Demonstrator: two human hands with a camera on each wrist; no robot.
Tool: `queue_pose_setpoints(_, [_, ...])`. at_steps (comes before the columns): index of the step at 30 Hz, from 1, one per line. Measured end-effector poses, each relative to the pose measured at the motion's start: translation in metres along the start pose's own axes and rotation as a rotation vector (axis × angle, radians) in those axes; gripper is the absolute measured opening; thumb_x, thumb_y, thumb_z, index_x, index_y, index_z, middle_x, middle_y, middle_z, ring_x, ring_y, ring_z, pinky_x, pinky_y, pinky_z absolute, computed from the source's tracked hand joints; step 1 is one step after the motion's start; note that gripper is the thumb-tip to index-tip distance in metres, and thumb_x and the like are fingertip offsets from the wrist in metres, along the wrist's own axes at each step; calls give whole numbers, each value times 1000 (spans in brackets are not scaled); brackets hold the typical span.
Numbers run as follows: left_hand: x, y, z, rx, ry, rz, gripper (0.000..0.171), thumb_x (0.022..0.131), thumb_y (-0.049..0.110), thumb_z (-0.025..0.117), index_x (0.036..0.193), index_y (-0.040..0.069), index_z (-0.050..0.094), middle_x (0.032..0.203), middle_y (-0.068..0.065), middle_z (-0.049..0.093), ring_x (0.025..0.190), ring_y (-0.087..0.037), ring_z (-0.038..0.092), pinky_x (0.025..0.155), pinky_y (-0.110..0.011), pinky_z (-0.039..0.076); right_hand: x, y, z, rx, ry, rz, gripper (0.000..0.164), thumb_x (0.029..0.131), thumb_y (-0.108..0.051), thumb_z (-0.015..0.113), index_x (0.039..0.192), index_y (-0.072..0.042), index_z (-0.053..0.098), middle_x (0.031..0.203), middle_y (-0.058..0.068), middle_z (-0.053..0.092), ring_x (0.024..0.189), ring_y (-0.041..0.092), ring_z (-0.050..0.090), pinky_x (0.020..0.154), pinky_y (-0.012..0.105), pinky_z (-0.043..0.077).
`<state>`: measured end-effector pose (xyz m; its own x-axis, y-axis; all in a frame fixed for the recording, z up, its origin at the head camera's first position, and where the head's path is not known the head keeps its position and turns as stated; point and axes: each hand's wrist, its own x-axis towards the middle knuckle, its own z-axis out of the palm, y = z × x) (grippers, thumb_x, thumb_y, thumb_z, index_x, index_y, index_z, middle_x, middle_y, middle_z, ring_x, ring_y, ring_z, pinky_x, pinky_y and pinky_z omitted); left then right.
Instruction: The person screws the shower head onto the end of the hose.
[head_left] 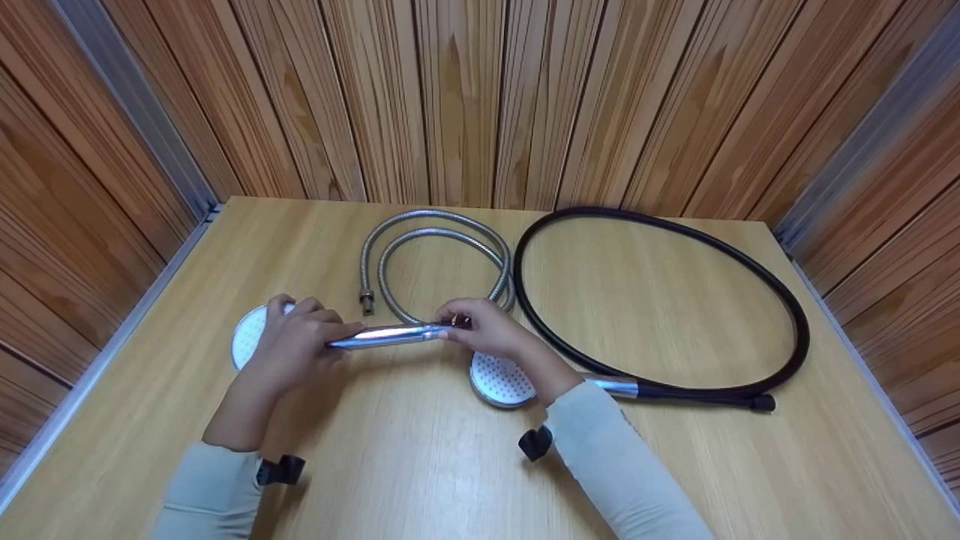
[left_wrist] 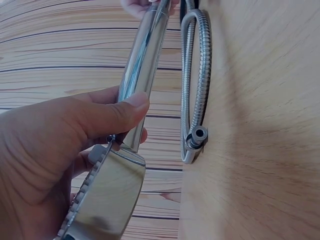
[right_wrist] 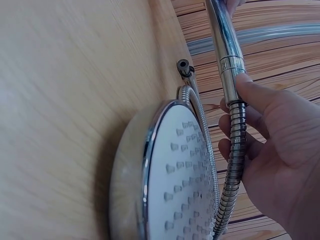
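In the head view my left hand (head_left: 294,341) grips a chrome hand shower (head_left: 390,337) near its round white spray face (head_left: 249,334), holding it above the table. The left wrist view shows the thumb (left_wrist: 122,114) laid along the handle, fingers behind. My right hand (head_left: 487,328) is at the handle's other end. There its thumb and fingers pinch the smooth connector (right_wrist: 231,86) of a metal shower hose (right_wrist: 237,131), which meets the handle's end. The hose runs down past the right palm. Its free end, with a nut (head_left: 366,297), lies on the table.
A second shower head (head_left: 502,381) lies face up under my right wrist, joined to a black hose (head_left: 799,322) looped across the table's right side. The coiled metal hose lies near the back edge. Wood-panelled walls (head_left: 465,97) enclose the table (head_left: 420,465).
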<state>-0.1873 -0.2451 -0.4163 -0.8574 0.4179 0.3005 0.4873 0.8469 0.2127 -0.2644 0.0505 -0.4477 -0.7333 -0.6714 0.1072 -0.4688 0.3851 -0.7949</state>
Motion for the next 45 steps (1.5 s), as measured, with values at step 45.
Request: queue_pose_setpoints(45, [-1, 1, -1, 7, 1, 10, 42, 71, 11, 86, 110, 24, 77, 89, 1, 72, 90, -22, 51, 91, -57, 24, 3, -4, 5, -38, 60, -43, 26, 77, 0, 79, 100, -4, 66, 94, 1, 63, 89, 16, 58, 82, 31, 48])
